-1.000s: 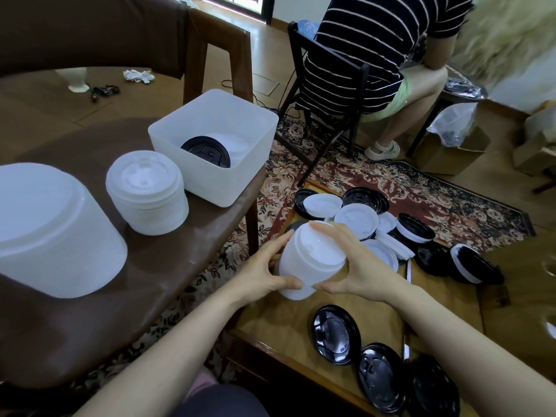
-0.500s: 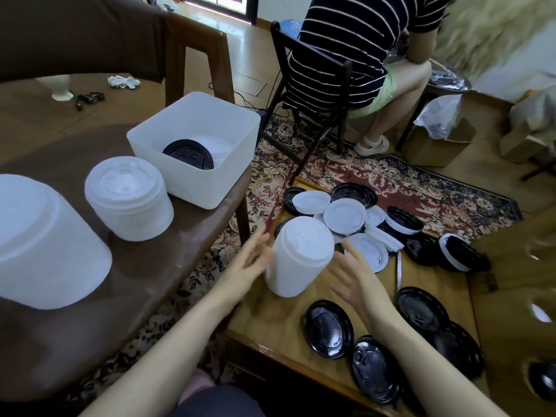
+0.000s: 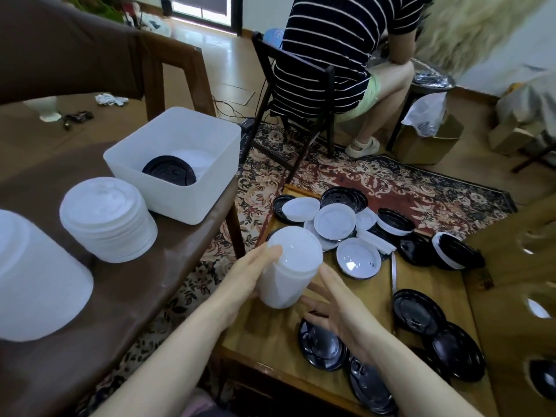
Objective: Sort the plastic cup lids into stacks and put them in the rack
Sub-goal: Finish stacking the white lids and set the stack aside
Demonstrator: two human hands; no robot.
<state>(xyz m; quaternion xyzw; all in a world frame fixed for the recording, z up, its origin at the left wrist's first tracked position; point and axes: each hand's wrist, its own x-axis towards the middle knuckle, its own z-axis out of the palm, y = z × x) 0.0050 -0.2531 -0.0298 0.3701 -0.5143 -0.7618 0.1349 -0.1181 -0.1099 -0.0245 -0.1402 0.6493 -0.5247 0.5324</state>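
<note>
A tall stack of white plastic lids point(image 3: 288, 266) leans on the low wooden table point(image 3: 270, 347). My left hand point(image 3: 246, 275) rests against its left side with fingers stretched up to the rim. My right hand point(image 3: 337, 305) is spread beside the stack's lower right, apart from it or barely touching. A white bin point(image 3: 186, 203) on the brown table point(image 3: 144, 290) holds a black lid point(image 3: 168, 174) and white lids. Loose white lids point(image 3: 334, 221) and black lids point(image 3: 418, 308) lie scattered on the low table.
Two more white lid stacks stand on the brown table, one point(image 3: 105, 224) by the bin and a large one point(image 3: 33, 284) at the left edge. A person in a striped shirt point(image 3: 325, 55) sits on a black chair beyond a patterned rug point(image 3: 391, 182).
Both hands loosened from gripping the white stack. The right hand came off and dropped to its lower right; the left hand shifted up along the stack's side. The stack now leans.
</note>
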